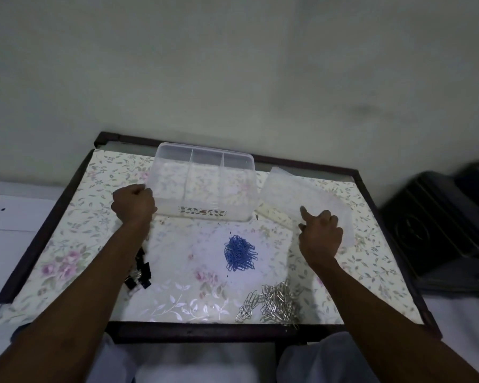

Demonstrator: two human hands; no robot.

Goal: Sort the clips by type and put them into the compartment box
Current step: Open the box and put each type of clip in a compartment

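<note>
Lower left of centre, black binder clips (140,273) lie partly under the left forearm. The left hand (133,204), fingers curled, grips the left edge of the clear compartment box (205,164) with 3 compartments. Blue paper clips (239,252) sit at centre, silver paper clips (274,302) lower right. The right hand (320,234), fingers loosely curled, touches the box lid (296,194).

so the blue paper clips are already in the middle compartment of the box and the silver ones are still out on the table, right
Not quite. In the head view the blue paper clips lie in a pile on the table, in front of the box, whose three compartments hold nothing. The silver ones are indeed still out on the table.
</note>
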